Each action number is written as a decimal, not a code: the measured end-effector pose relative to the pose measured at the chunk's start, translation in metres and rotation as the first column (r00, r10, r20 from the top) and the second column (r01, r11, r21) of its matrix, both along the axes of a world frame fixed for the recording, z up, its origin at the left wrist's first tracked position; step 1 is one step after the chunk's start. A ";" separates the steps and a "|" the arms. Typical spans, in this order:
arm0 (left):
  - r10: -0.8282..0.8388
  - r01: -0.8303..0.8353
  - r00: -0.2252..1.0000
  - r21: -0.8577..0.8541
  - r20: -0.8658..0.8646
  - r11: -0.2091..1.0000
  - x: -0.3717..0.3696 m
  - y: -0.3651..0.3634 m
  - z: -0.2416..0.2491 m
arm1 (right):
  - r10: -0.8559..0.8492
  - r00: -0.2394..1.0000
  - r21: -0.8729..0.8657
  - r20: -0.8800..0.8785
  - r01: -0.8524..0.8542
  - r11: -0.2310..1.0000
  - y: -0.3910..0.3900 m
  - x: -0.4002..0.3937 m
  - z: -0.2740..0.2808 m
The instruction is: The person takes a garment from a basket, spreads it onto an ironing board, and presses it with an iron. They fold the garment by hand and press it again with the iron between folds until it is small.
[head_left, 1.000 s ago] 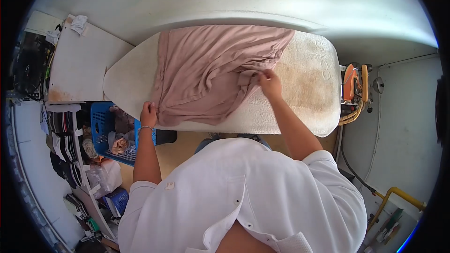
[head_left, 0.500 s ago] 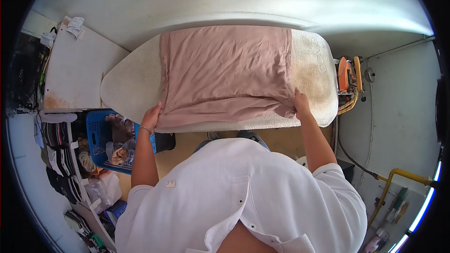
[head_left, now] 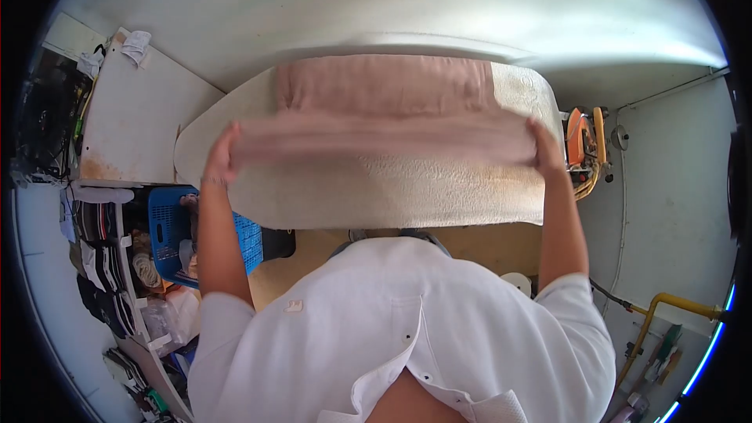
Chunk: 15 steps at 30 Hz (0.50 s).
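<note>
Pink cloth [head_left: 384, 82] pinched at near-edge ends by curled left hand [head_left: 222, 153] and right hand [head_left: 547, 149]; long axis hand-to-hand, remainder beyond.

Head cam faces fwd/down over shirt [head_left: 345, 321] at board [head_left: 439, 196], close, edges too dark to tell.

"What's that blue thing, lower left?"

"A basket [head_left: 249, 246] with bundles [head_left: 188, 257] inside, a black bin [head_left: 280, 243] just beside it. Folded clothes [head_left: 100, 258] and a plastic bag [head_left: 166, 319] further left."

"And upper left?"

"A stained white panel [head_left: 141, 121], a crumpled white scrap [head_left: 135, 47] near its top."

"Lower right, I see a yellow pipe [head_left: 683, 303]."
</note>
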State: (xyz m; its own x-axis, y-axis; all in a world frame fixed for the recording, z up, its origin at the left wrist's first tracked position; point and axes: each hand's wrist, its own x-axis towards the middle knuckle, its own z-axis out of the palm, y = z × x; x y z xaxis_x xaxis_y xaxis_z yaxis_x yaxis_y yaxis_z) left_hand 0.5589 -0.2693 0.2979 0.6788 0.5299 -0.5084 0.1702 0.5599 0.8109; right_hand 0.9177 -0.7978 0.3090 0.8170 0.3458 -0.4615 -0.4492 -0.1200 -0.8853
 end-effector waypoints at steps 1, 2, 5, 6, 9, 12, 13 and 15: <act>-0.060 0.101 0.988 0.295 -0.143 0.950 0.024 0.011 0.007 | -0.107 0.994 0.034 -0.033 0.108 0.994 0.025 0.002 0.034; -0.071 0.222 0.957 0.552 -0.282 0.804 0.049 0.022 0.016 | 0.099 0.973 0.041 0.208 -0.109 0.993 0.029 0.040 0.015; 0.032 -0.029 0.999 0.500 0.002 0.865 0.092 0.043 0.097 | 0.037 0.994 0.114 0.107 -0.049 0.992 0.061 0.068 0.103; 0.017 -0.075 0.990 0.414 0.140 0.907 0.098 0.058 0.114 | -0.006 0.997 0.225 0.082 -0.012 0.974 0.071 0.070 0.118; 0.065 0.175 0.950 0.688 -0.307 0.704 0.132 0.106 0.122 | 0.079 0.954 -0.121 0.290 -0.046 0.992 0.090 0.109 0.134; 0.055 0.023 0.993 0.648 -0.100 0.762 0.152 0.136 0.157 | 0.096 0.928 0.027 0.361 -0.113 0.993 0.105 0.136 0.166; 0.037 0.127 0.973 0.661 -0.229 0.740 0.154 0.119 0.162 | 0.099 0.925 0.031 0.367 -0.119 0.992 0.106 0.142 0.170; 0.126 -0.068 0.990 0.584 -0.060 0.809 0.157 0.117 0.186 | 0.047 0.928 0.017 0.371 -0.058 0.998 0.110 0.161 0.183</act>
State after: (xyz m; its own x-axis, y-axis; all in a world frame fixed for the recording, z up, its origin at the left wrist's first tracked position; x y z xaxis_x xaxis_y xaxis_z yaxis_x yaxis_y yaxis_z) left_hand 0.7156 -0.1520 0.4834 0.5741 0.8062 -0.1427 0.2299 0.0086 0.9732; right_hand 1.0783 -0.6881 0.4919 0.9081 0.4012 -0.1199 -0.0831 -0.1080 -0.9907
